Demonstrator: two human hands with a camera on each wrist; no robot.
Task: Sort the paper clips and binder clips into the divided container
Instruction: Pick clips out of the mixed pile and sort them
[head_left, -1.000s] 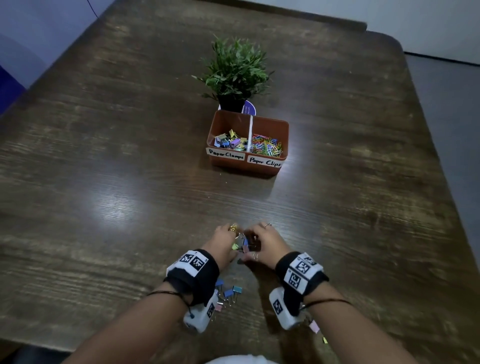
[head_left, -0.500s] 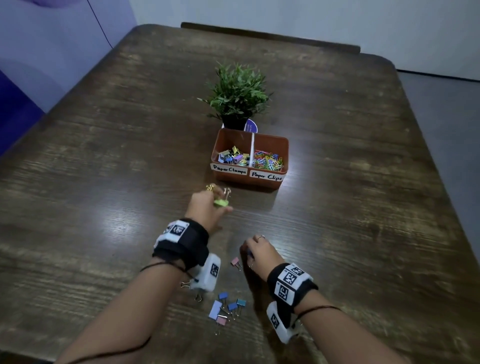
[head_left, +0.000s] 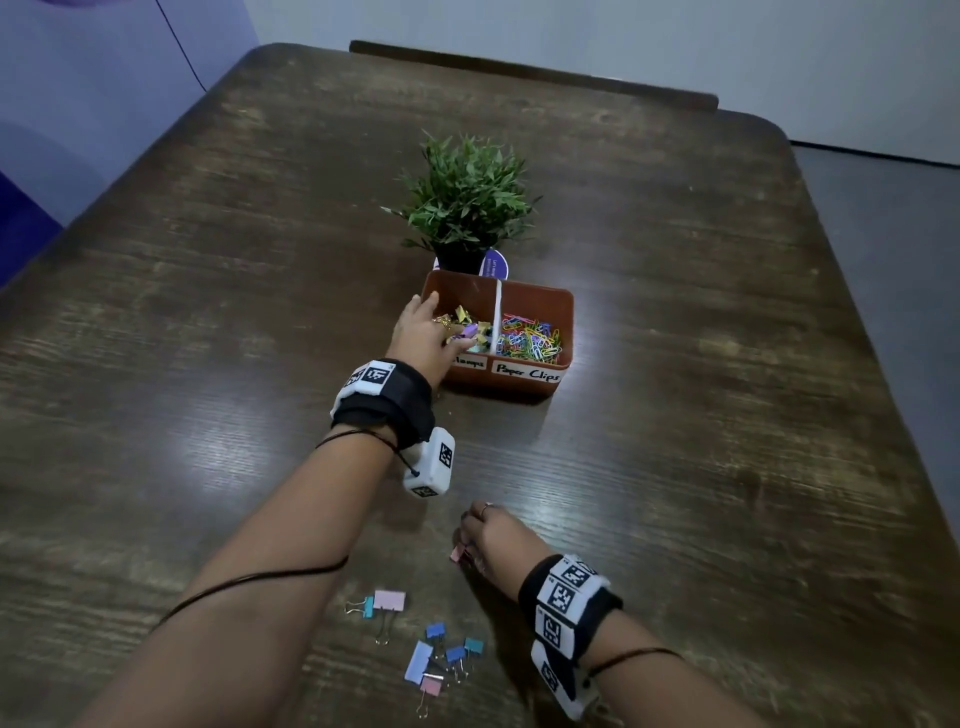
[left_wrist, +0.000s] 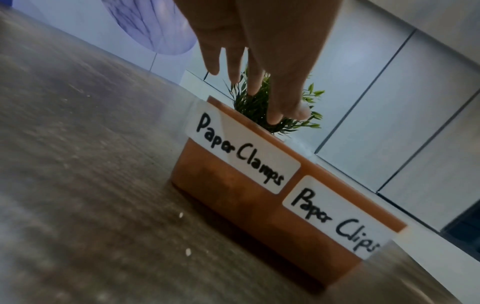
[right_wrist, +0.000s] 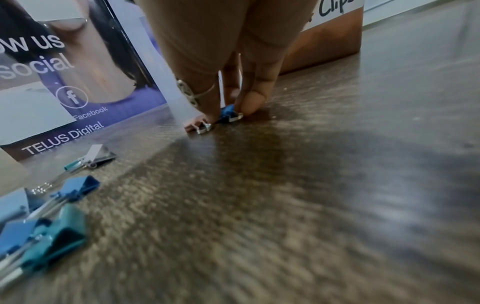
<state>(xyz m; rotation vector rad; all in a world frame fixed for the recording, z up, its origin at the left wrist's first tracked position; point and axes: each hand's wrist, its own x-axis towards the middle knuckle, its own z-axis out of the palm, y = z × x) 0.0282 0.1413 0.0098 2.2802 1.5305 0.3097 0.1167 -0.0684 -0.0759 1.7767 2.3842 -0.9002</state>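
Reaching over the divided container (head_left: 563, 317), the left hand (head_left: 422, 332) hangs above the left compartment, the one labelled "Paper Clamps" (left_wrist: 240, 153); its fingers are straight and spread, and the left wrist view shows nothing between them; the right compartment already holds many coloured paper clips (head_left: 529, 340); the right hand (head_left: 497, 538) is low on the table (head_left: 208, 364), and its thumb and finger pinch a small blue binder clip (right_wrist: 228, 112), with a pink binder clip (right_wrist: 194, 124) touching beside it, under another fingertip; more loose binder clips (head_left: 441, 652) lie near the person, between the two forearms; I judge these clips to be light, stiff and small, with smooth painted bodies that can slip from the fingers; the wire handles are thin and swing freely, so the better place to take hold is across the folded body, from both flat sides; pressing on the handles would open the clip, so it is safer to avoid them; several can probably be lifted together, but they may tangle by the handles
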